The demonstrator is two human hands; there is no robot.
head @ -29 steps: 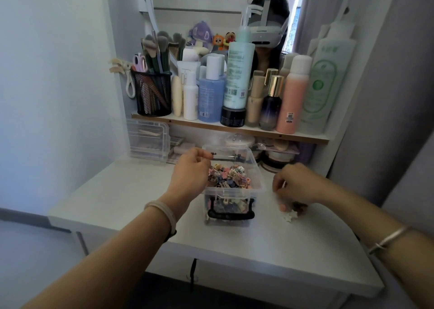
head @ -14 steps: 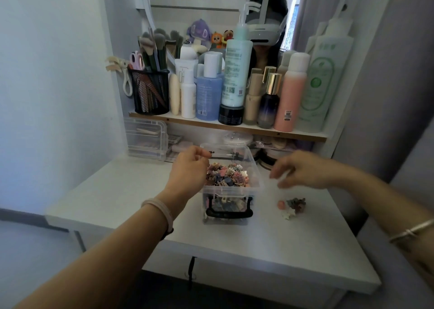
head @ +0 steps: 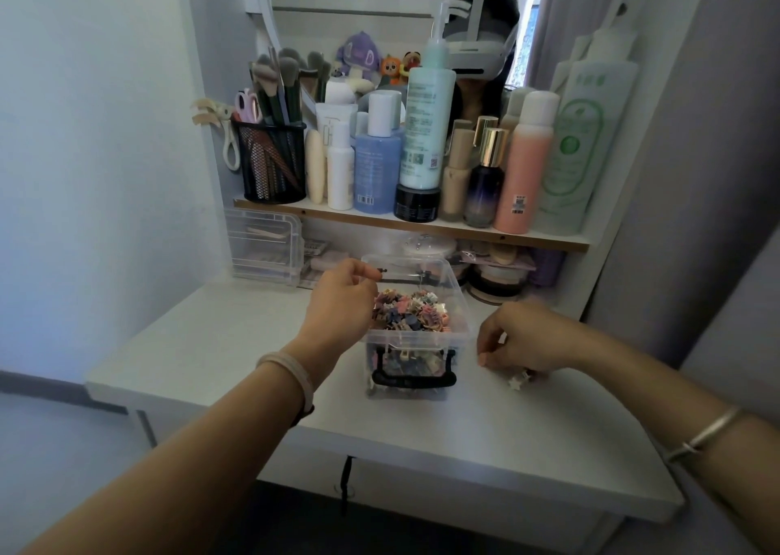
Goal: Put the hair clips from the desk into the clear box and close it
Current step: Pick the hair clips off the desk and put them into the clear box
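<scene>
Head camera: the clear box [head: 415,337] stands on the white desk [head: 464,436] just below the middle of the frame. Its long axis runs away from the person, and the short end with the black handle [head: 415,380] faces them. The lid [head: 415,268] is open, raised at the far end and tilted back. The box is heaped to the rim with small hair clips [head: 409,314] in pink, blue, brown and cream.

The left hand [head: 342,301] is at the box's left side, its fingers curled onto the rim and its thumb up by the lid's corner. The right hand [head: 523,339] is on the desk just right of the box, knuckles up and fingers curled down over a few loose clips [head: 517,381]. A white star-shaped one peeks out beneath it, but I cannot tell whether the fingers actually pinch any.

On the shelf [head: 380,219] behind, a black mesh cup [head: 274,162] holds makeup brushes [head: 278,77]. Beside it stand a blue bottle [head: 377,170], a tall teal pump bottle [head: 426,128] and a pink bottle [head: 523,166]. The blue and pink bottles carry barcodes. All the print is too small to read. A clear case [head: 264,246] sits under the shelf on the left.
</scene>
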